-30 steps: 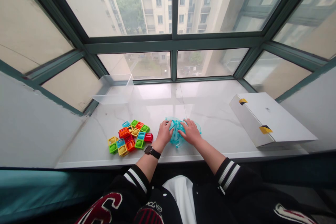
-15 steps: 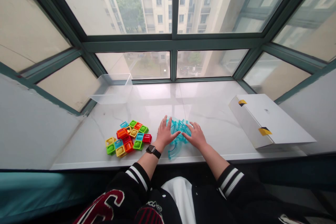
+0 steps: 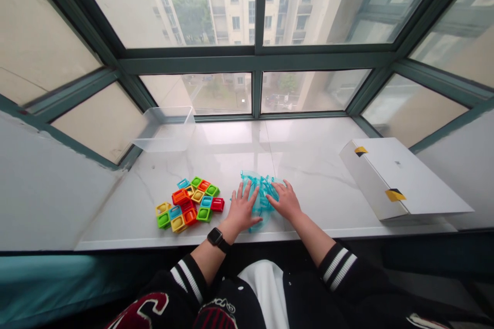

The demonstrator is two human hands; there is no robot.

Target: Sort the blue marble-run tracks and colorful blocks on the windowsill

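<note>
A heap of clear turquoise plastic pieces (image 3: 263, 204), some of them curved, lies on the white sill in front of me. My left hand (image 3: 242, 208), with a black watch on its wrist, rests with spread fingers over the heap's left and near side. From the right, my right hand (image 3: 286, 199) touches the heap, its fingers apart and bent a little. Both hands hide part of the pieces, and their exact kind cannot be made out. To the left of my left hand lies a cluster of colourful plastic blocks (image 3: 189, 204) in red, orange, yellow, green and blue.
A clear plastic bin (image 3: 165, 136) stands at the back left by the window. On the right sits a white box (image 3: 409, 180) with yellow and black tabs. The marble-patterned sill (image 3: 309, 164) ends at a front edge near my body.
My left hand has shifted toward me and spread flatter, uncovering the heap's far left part. The right hand has moved slightly and stays at the right side. The view has shifted a little.
</note>
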